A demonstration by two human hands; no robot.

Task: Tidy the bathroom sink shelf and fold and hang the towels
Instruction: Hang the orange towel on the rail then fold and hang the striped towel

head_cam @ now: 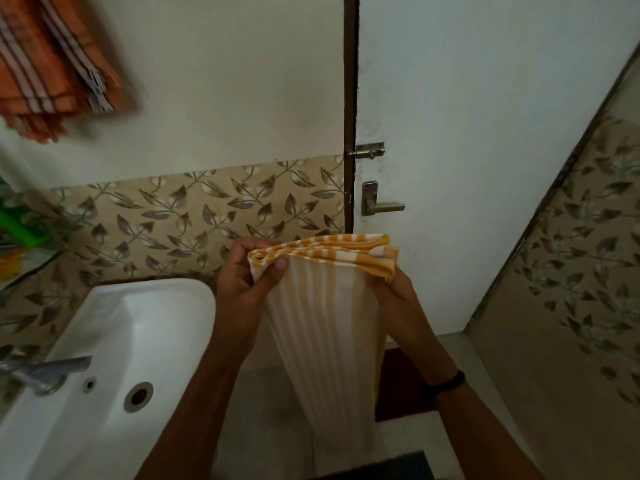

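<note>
The left hand [249, 271] pinches one top corner of the yellow-striped towel [322, 323], the right hand [393, 289] grips the other. It hangs before the door [485, 133], beside the sink [104, 341] — an orange towel [45, 64] up left.

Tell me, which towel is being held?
The yellow-and-white striped towel, gripped by the left hand and right hand; the orange towel hangs untouched upper-left.

A home bathroom: white sink [114, 327], leaf-patterned tiles [214, 206], latched door [485, 133].

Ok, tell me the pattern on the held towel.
The towel is white with yellow-orange stripes; head view shows it best.
</note>
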